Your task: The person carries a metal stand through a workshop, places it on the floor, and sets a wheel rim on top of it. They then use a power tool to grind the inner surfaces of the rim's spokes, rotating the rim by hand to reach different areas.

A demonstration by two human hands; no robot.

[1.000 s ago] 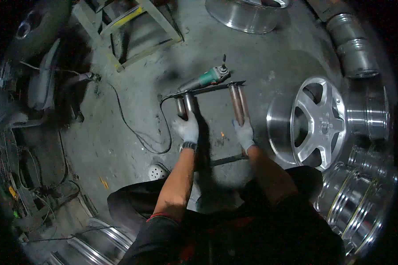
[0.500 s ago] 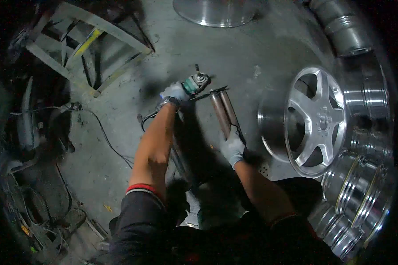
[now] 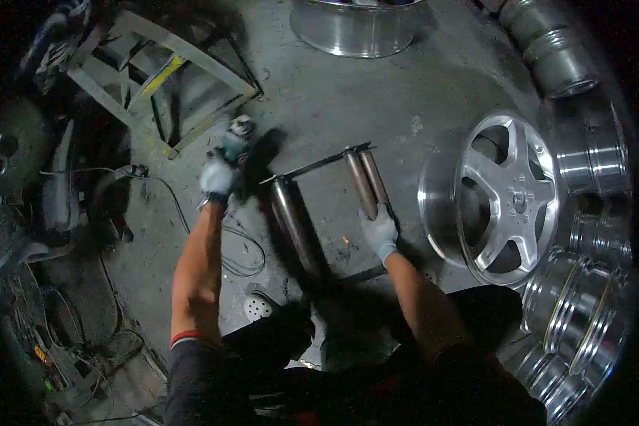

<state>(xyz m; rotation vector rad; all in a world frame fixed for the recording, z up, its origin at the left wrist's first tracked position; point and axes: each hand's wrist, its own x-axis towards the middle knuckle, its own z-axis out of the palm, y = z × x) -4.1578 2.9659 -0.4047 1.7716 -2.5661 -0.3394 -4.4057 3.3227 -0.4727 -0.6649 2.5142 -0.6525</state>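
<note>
A green angle grinder (image 3: 236,142) is in my left hand (image 3: 218,175), which wears a white glove and has its fingers wrapped round the tool. My gloved right hand (image 3: 380,231) grips the lower part of a pair of metal rollers (image 3: 363,179) at the right of a low frame. Another roller (image 3: 295,224) lies at the frame's left side, and a dark bar (image 3: 318,165) joins the far ends. To the right, a silver five-spoke wheel (image 3: 515,199) stands on its edge, apart from my right hand.
An angular metal stand (image 3: 145,128) is at the upper left. More rims (image 3: 582,305) are stacked along the right, and another rim (image 3: 353,32) lies at the top. A thin cable (image 3: 252,248) loops over the floor at the left, near a shoe (image 3: 259,305).
My left hand has moved left with the grinder, away from the frame, uncovering the left roller. My right hand stays on the rollers. The view has shifted slightly.
</note>
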